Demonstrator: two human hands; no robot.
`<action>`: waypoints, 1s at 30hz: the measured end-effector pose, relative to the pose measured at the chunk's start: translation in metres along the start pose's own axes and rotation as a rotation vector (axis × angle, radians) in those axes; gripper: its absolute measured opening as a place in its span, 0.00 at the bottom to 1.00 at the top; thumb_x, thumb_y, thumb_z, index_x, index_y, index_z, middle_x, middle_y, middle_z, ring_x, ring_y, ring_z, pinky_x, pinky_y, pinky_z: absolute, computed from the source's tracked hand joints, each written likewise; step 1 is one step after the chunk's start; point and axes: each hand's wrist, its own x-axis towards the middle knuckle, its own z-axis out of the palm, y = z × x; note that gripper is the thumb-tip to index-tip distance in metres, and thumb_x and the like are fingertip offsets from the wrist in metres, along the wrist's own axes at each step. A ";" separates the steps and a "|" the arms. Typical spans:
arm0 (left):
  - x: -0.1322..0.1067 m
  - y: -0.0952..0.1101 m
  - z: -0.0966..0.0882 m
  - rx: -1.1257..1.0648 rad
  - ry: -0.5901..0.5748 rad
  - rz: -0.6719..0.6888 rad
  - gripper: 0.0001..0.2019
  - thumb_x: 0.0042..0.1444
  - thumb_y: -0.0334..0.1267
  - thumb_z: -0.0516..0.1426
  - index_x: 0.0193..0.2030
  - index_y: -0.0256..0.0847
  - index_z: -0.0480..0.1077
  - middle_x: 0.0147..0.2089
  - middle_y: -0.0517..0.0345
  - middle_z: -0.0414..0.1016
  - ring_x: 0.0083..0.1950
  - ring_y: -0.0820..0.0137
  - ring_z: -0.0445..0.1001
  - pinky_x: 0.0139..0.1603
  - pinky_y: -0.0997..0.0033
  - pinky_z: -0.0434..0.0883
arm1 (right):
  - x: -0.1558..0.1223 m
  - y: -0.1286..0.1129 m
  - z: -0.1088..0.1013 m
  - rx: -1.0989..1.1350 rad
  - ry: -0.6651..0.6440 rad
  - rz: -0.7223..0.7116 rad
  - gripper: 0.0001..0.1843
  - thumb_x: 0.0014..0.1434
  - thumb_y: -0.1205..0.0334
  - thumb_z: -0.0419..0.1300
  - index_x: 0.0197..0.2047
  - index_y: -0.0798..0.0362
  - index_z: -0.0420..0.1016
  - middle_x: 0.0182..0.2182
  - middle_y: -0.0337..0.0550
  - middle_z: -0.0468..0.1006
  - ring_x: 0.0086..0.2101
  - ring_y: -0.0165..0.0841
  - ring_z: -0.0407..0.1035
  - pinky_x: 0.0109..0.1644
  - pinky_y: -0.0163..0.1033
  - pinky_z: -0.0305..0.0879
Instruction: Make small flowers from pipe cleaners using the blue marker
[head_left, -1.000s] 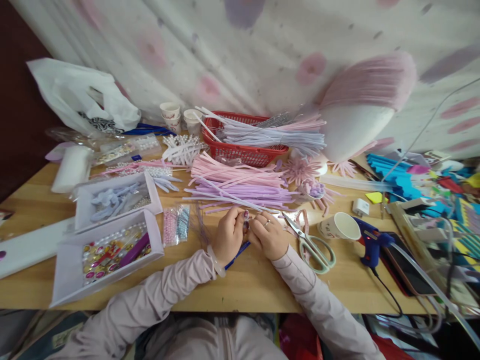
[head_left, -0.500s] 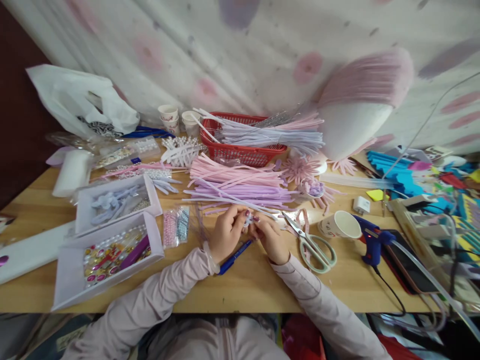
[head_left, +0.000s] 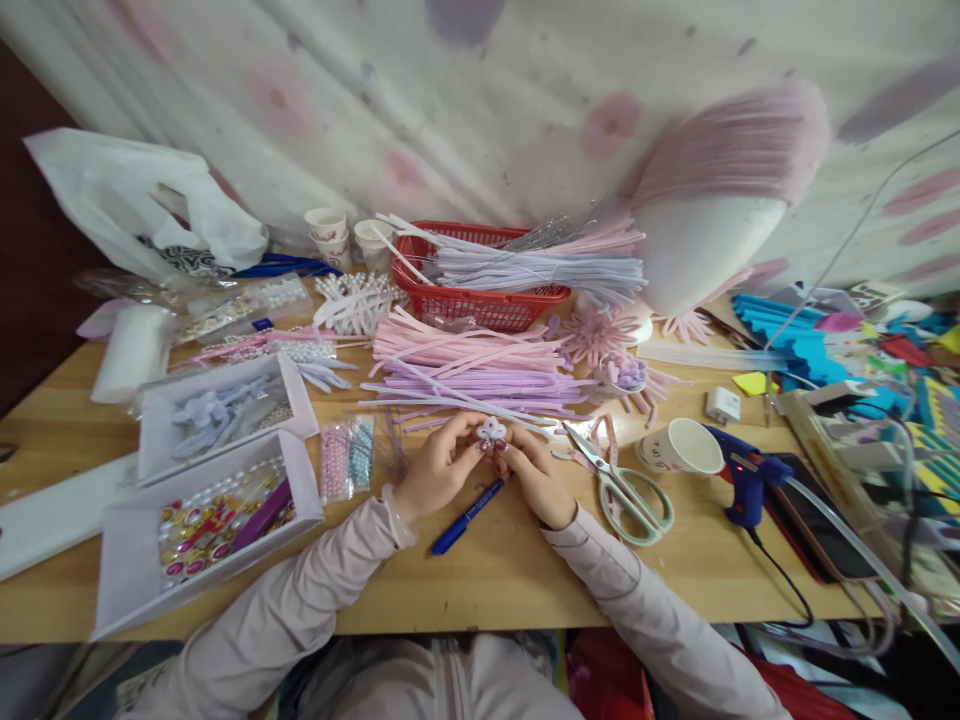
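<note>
A small pale pipe-cleaner flower [head_left: 491, 430] with looped petals sits between the fingertips of both hands. My left hand [head_left: 442, 465] pinches it from the left, thumb and fingers closed. From the right, my right hand [head_left: 538, 473] pinches it the same way. Just below the hands a blue pen [head_left: 465, 518] lies slanted on the table. Scissors [head_left: 622, 487] with pale green handles rest to the right of my right hand. Beyond the hands lie bundles of purple pipe cleaners [head_left: 480, 388] and pink pipe cleaners [head_left: 465, 343].
A red basket [head_left: 491, 305] of pipe cleaners stands at the back. On the left are a box of gems [head_left: 127, 590] and a box of pale twisted pieces [head_left: 154, 400]. A paper cup [head_left: 682, 447], a blue glue gun [head_left: 746, 475] and a phone [head_left: 825, 520] are on the right.
The flower has turned so its looped petals show above the fingertips. My left hand has shifted slightly left, uncovering more of the pen. The view has moved a little.
</note>
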 end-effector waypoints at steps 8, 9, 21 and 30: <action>0.001 0.003 0.002 -0.012 -0.017 -0.045 0.13 0.55 0.30 0.56 0.47 0.39 0.63 0.37 0.57 0.74 0.37 0.72 0.74 0.39 0.73 0.72 | -0.004 0.009 0.000 0.016 0.048 -0.027 0.14 0.63 0.49 0.52 0.35 0.51 0.63 0.25 0.35 0.64 0.25 0.29 0.57 0.28 0.34 0.54; 0.001 0.004 0.002 -0.014 -0.022 -0.048 0.13 0.55 0.30 0.56 0.48 0.39 0.63 0.37 0.57 0.73 0.36 0.72 0.74 0.39 0.73 0.72 | -0.004 0.010 -0.001 -0.001 0.049 -0.027 0.14 0.63 0.49 0.52 0.35 0.51 0.63 0.25 0.36 0.64 0.26 0.29 0.57 0.29 0.34 0.54; -0.001 0.002 -0.003 0.372 -0.037 0.073 0.16 0.57 0.29 0.52 0.53 0.41 0.60 0.38 0.56 0.75 0.41 0.69 0.75 0.43 0.70 0.71 | 0.000 0.007 -0.006 -0.040 0.020 -0.010 0.16 0.61 0.47 0.54 0.33 0.53 0.64 0.24 0.35 0.63 0.23 0.27 0.54 0.27 0.34 0.53; 0.003 -0.002 -0.008 0.603 -0.119 0.182 0.17 0.57 0.28 0.51 0.54 0.43 0.64 0.44 0.53 0.77 0.44 0.65 0.76 0.46 0.67 0.71 | 0.004 0.004 -0.007 0.069 -0.011 0.180 0.23 0.53 0.40 0.60 0.31 0.54 0.66 0.18 0.33 0.66 0.18 0.24 0.56 0.23 0.33 0.53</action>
